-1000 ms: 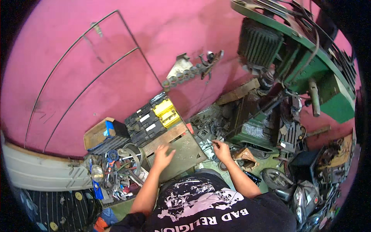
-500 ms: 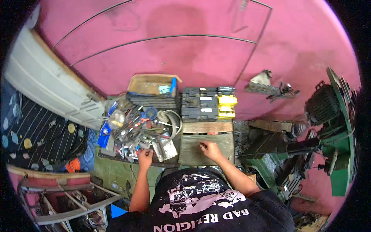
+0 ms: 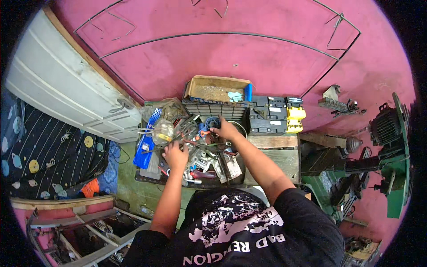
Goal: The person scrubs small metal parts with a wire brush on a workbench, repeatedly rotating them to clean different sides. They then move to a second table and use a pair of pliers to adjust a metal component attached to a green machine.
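Observation:
A jumbled heap of hand tools and small metal parts lies on the table in front of me. My left hand (image 3: 176,155) rests at the near left of the heap, its fingers bent and apart among the tools. Beyond it sits a clear plastic bag (image 3: 163,132) with small contents. Over the far right of the heap reaches my right hand (image 3: 227,131), thumb and finger apart at the rim of a small blue round container (image 3: 212,122). An orange-handled tool (image 3: 204,133) lies just left of the thumb. A dark red screwdriver handle (image 3: 203,174) shows near the front edge.
Behind the heap, a cardboard box (image 3: 209,92) tops a black crate (image 3: 212,108). Black and yellow batteries (image 3: 272,121) stand right of it, behind a wooden board (image 3: 275,162). A green machine (image 3: 393,178) stands far right, a white door (image 3: 71,84) left.
Both hands have moved forward into the heap; the right has crossed from the wooden board to the blue container. The camera view has shifted, so the table appears further right.

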Motion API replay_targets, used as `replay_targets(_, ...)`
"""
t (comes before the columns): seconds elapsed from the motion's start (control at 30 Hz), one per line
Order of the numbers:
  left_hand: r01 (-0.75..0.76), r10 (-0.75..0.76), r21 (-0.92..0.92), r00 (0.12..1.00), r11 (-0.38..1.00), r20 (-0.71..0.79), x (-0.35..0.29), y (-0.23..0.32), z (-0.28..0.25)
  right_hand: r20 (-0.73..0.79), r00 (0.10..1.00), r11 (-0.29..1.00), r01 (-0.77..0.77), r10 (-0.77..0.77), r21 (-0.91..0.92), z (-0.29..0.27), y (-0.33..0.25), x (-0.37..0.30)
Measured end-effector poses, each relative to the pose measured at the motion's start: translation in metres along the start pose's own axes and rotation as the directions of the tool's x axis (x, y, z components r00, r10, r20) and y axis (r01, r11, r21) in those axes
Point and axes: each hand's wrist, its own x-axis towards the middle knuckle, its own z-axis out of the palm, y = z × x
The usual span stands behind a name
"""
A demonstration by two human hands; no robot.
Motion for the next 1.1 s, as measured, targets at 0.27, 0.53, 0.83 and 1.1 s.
replay_targets(0.27, -0.370, 0.363, 0.016, 0.917, 0.929, 0.165, 0.048, 0.009, 0.046, -0.099, 0.994, 0.980, -0.031, 0.052, 0.195, 0.007, 0.004, 0.000)
replay_targets(0.53, -0.579, 0.592, -0.141, 0.802, 0.803, 0.075, 0.041, 0.051, 0.037, -0.444, 0.882, 0.928, 0.018, 0.161, 0.372, -0.062, -0.048, -0.104)
replay_targets(0.83, -0.724, 0.745, -0.366, 0.658, 0.585, -0.109, -0.014, 0.185, -0.001, -0.473, 0.840, 0.964, 0.220, -0.264, -0.148, -0.186, -0.029, -0.257)
replay_targets(1.1, -0.846, 0.874, -0.480, 0.399, 0.233, -0.278, -0.076, 0.394, 0.007, -0.734, 0.639, 0.954, -0.001, -0.229, -0.299, -0.312, 0.021, -0.361)
